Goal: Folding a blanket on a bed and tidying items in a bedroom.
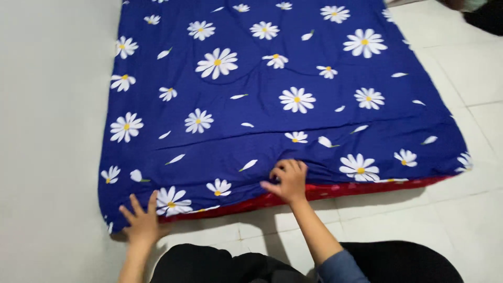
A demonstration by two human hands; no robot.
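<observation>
I kneel at the near edge of a quilted blue comforter [272, 99] printed with white daisies, spread flat across the pale tiled floor [471, 68] and filling most of the upper and middle frame. My left hand [141, 220], lower left of the picture, lies open with fingers fanned, palm down on the comforter's near corner, just beside a large daisy. My right hand [285, 181], near the centre of the lower frame, is curled, the fingers bunched onto the fabric right at the hem, where a strip of red underside [335, 189] peeks out along the bottom edge; whether it truly pinches the cloth or only presses it I cannot tell for certain, though the knuckles look bent as if gathering it. By my reading, the step in hand is settling and taking hold of this near edge: one hand pins the corner, the other gathers the hem. The next move, as I judge it, calls for a firm pinch through both the blue top and the red lining, and for the left hand to close on the corner likewise, so the edge rises evenly rather than sagging between the two holds. Both forearms reach forward from the bottom of the frame, the right one in a blue sleeve [338, 267], over my dark-clad knees [220, 264]. A dark shape sits at the upper right corner, too cropped to identify.
</observation>
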